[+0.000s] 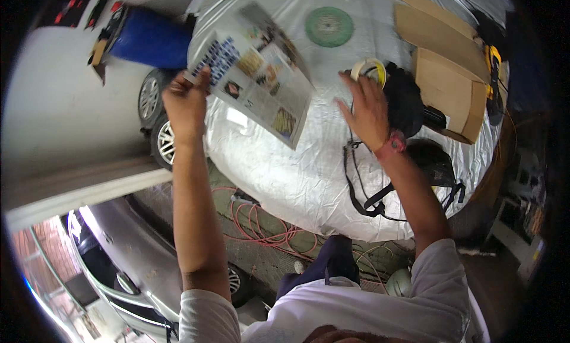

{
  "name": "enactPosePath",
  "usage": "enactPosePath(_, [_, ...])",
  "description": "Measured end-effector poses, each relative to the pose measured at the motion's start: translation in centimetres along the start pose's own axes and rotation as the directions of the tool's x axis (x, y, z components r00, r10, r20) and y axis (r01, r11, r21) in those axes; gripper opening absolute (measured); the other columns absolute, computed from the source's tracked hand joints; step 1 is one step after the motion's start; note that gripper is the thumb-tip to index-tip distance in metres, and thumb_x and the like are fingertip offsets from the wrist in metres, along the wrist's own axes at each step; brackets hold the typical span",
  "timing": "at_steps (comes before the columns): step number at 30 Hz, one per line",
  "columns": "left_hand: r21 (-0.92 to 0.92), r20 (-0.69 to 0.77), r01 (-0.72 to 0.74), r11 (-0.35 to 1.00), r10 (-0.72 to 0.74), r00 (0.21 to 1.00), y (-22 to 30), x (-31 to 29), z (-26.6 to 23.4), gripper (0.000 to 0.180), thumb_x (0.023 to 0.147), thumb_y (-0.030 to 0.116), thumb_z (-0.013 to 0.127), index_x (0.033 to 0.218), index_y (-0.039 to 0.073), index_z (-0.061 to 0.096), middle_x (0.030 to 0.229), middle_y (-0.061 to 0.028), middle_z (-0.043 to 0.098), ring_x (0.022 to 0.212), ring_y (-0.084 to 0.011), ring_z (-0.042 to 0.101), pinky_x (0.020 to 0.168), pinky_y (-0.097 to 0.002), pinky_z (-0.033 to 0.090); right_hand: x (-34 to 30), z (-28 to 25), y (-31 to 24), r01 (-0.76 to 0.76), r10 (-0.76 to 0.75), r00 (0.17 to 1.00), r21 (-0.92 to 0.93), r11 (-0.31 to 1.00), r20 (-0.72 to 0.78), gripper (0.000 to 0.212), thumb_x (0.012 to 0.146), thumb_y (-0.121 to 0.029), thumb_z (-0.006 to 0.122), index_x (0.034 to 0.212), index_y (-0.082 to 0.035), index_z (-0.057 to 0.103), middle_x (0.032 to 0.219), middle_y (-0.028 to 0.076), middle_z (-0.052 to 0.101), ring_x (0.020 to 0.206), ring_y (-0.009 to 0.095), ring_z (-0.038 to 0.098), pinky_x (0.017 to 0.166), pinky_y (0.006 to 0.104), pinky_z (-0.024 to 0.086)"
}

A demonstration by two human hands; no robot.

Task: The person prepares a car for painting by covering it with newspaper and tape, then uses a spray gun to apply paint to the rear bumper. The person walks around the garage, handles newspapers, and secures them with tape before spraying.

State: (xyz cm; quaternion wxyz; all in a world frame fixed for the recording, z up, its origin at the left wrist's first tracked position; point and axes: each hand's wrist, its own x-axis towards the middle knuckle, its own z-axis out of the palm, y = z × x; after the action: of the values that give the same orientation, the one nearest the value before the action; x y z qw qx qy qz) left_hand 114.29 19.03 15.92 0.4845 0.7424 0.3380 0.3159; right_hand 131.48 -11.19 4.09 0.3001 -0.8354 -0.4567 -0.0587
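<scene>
My left hand (pixel 185 102) pinches the near left edge of a printed newspaper sheet (pixel 261 85), which hangs tilted above a silver cover (pixel 261 156). My right hand (pixel 369 114) is over the cover with its fingers stretched and its thumb apart. Just beyond those fingers lies a roll of masking tape (pixel 357 68), partly hidden by them; whether they touch it I cannot tell. Beside the right hand sits a black cloth bag or bundle (pixel 405 99), with a black strap (pixel 356 203) trailing nearer to me. A round green disc (pixel 329 27) rests farther back on the cover.
At the right, an opened cardboard box (pixel 448 85) lies with a dark object inside, beside a yellow and black tool (pixel 493 76). A blue barrel (pixel 151 37) and stacked wheels (pixel 153 99) stand left. Red hose (pixel 258 230) coils on the floor near a parked car (pixel 139 248).
</scene>
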Motion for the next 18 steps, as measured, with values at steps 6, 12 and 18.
enactPosePath(6, [-0.057,-0.256,0.295,0.954,-0.300,0.919,-3.0,-9.7,-7.9,0.016,0.091,0.015,0.082,0.089,0.001,0.074,0.074,-0.0004,0.069,0.059,-0.0069,0.054,0.056,-0.0254,0.042,-6.4,3.2,-15.6,0.251,-0.318,0.946,0.477,0.842,0.063,0.113,0.059,-0.047,0.096,0.154,-0.015,0.042,0.160,0.018,0.040,0.137,0.045,0.045,0.112,0.0577,0.039])
enactPosePath(12, [-0.378,-0.458,0.416,0.827,-0.557,0.693,-5.8,-21.4,-20.4,0.011,0.092,0.012,0.076,0.088,0.005,0.070,0.073,0.0006,0.066,0.054,-0.0062,0.052,0.049,-0.0230,0.038,-11.7,3.8,-27.6,0.297,-0.438,0.896,0.630,0.717,0.077,0.101,0.068,-0.043,0.092,0.153,-0.016,0.045,0.157,0.018,0.042,0.137,0.046,0.046,0.112,0.0596,0.040])
enactPosePath(18, [-0.493,-0.508,0.441,0.750,-0.659,0.554,-3.6,-38.9,-33.5,0.021,0.096,0.029,0.077,0.087,0.011,0.070,0.069,0.0041,0.063,0.051,-0.0035,0.049,0.046,-0.0206,0.035,-15.7,3.3,-38.6,0.272,-0.498,0.862,0.738,0.617,0.098,0.043,0.077,0.003,0.073,0.119,-0.007,0.074,0.121,0.014,0.071,0.110,0.036,0.067,0.091,0.0458,0.054])
